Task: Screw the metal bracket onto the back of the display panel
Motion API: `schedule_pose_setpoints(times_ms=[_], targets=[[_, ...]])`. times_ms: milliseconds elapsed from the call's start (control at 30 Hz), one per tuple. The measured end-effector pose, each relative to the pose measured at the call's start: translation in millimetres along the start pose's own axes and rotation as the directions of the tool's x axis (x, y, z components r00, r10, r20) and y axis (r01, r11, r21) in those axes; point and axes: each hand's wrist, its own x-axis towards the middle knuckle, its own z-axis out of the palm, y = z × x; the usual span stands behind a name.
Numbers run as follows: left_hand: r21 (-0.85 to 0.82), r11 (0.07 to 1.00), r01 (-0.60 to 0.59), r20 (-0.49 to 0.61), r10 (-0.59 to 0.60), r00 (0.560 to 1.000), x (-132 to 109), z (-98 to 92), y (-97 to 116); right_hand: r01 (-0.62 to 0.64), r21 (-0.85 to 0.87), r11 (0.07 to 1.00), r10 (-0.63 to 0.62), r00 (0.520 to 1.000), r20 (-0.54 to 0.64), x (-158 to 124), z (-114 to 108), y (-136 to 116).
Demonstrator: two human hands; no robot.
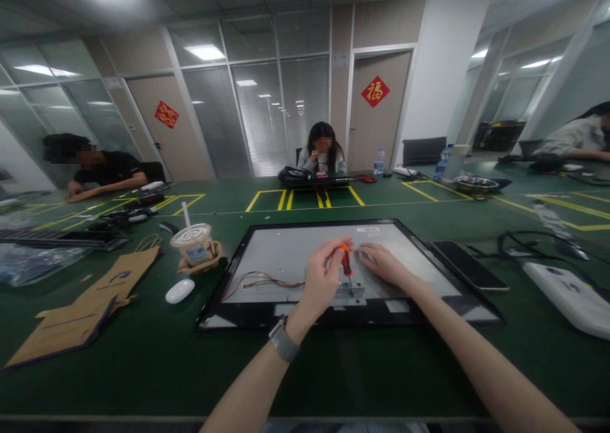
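Observation:
A flat display panel with a black frame and grey metal back lies on the green table in front of me. My left hand, with a watch on its wrist, grips an orange-and-black screwdriver by the handle. The screwdriver points down, its tip at a small metal bracket near the panel's front edge. To the right, my right hand rests on the panel's back with fingers stretched out, holding nothing visible. A bundle of thin wires runs across the panel on the left.
Left of the panel are a lidded drink cup, a white mouse and a brown paper bag. A phone, a white device and black cables lie right. Across the table sits a person.

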Motion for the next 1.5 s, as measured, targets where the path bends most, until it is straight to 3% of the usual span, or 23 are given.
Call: schedule_pose_setpoints(times_ms=[200,467,733,1500], targets=[[0.141,0.99,-0.029,-0.125,0.046,0.991,-2.1,2.8,0.8,-0.014,0.004,1.0,0.014,1.0,0.026,0.2,-3.0,-1.9],[0.028,1.0,-0.002,-0.015,0.002,1.0,-4.9,2.4,-0.3,-0.005,-0.003,1.0,0.005,1.0,0.019,-0.2,-3.9,-4.1],[0.117,0.992,-0.043,-0.049,0.049,0.998,-2.6,3.6,2.7,-0.009,-0.002,1.0,0.009,0.999,0.035,0.8,-1.6,-2.0],[0.048,0.999,0.019,0.014,-0.02,1.0,-2.6,4.5,-0.8,-0.008,0.003,1.0,0.008,0.999,0.047,0.2,-6.6,-4.9]])
